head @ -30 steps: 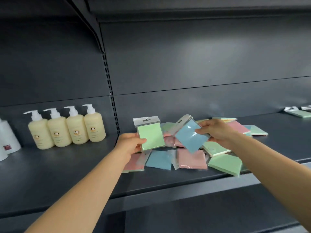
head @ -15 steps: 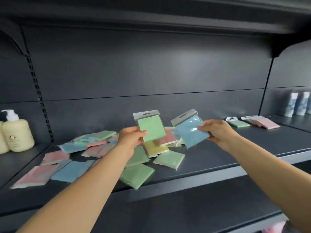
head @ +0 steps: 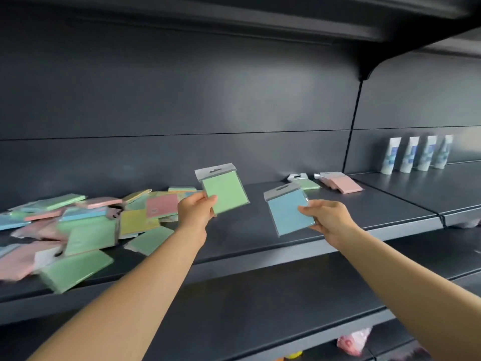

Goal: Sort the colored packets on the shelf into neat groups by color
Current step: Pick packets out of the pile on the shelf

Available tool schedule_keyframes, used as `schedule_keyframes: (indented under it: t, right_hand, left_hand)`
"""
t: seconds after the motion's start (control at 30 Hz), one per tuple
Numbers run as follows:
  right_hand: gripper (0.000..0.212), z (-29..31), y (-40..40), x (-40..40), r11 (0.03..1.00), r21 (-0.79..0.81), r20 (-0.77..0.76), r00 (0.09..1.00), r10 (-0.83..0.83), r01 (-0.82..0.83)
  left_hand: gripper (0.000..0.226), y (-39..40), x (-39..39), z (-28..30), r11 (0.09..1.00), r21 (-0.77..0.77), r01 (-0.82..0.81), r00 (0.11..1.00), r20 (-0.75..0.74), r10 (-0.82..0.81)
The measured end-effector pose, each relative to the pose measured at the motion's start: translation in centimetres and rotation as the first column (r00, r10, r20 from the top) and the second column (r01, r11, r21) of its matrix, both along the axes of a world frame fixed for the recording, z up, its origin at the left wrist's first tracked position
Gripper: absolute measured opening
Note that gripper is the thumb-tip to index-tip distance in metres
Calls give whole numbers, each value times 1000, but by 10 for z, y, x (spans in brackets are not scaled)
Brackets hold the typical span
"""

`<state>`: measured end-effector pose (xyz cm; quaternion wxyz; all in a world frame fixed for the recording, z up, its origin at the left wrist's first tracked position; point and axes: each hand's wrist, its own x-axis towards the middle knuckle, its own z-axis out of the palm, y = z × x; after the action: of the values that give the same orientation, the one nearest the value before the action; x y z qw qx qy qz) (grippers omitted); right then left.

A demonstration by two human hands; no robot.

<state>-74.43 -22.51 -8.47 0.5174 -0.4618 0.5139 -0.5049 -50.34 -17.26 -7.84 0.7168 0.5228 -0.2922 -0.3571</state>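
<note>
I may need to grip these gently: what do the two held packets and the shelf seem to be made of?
Green packet and blue packet: likely paper pads in clear glossy plastic sleeves; grey header strips show hang holes, and film edges overhang the pads. Shelf: probably painted metal, matte dark grey with a thin folded front lip.

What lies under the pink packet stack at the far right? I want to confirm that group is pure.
Only pink edges show beneath the top of the pink packet stack, resting on the shelf. The lower packets' faces are covered, so their colors cannot be confirmed.
</note>
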Motion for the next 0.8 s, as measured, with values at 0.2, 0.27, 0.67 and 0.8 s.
schedule_keyframes:
  t: [0.2,0.27,0.67,0.8]
  right_hand:
    - [24,-14,-45,-24,999,-3,43,998,-43,43]
    - [21,-15,-64,-29,998,-12,49,997,-55,55]
    - [22,-47,-203,-11,998,-51,-52,998,-30,27]
    - [22,-48,-233,-1,993,-120,-181,984,-5,-17]
  left_hand:
    - [24,-51,-39,-4,1000,-1,18,999,-30,-18]
    - [25,-73,-49,-4,1000,-3,15,999,-43,-15]
    - [21,-195,-40,-39,997,35,-68,996,-60,70]
    - [22,-198,-36,-41,998,16,-59,997,-50,60]
